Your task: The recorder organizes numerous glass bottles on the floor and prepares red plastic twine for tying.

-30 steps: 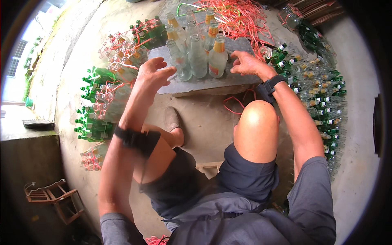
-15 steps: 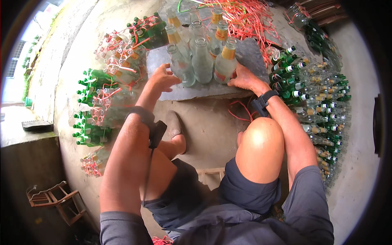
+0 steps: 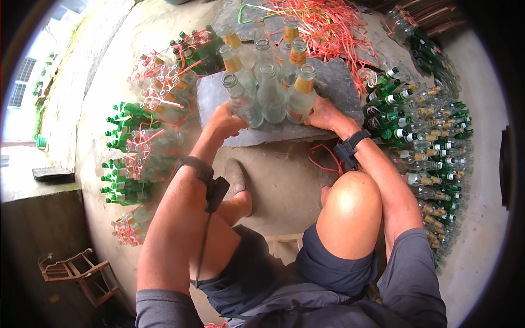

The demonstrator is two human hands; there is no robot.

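Note:
Several clear glass bottles stand upright in a tight cluster on a grey stone slab [image 3: 213,90]; some carry orange neck labels. My left hand [image 3: 225,121] presses its curled fingers against the base of the front left bottle [image 3: 244,104], which leans slightly. From the other side my right hand [image 3: 325,116] grips the lower part of the front right orange-necked bottle [image 3: 301,98], its far fingers partly hidden. Between these two stands the plain front middle bottle [image 3: 272,95], touched by neither hand.
A loose heap of red plastic strapping [image 3: 322,24] lies beyond the slab. Tied bundles of clear and green bottles [image 3: 128,126] line the left. Rows of bottles [image 3: 424,145] fill the right side by the wall. A small wooden stool [image 3: 79,270] lies at the lower left.
My left hand has closed in from spread fingers to touch the left bottle's base. The right hand keeps its place at the right bottle. The whole view has shifted slightly.

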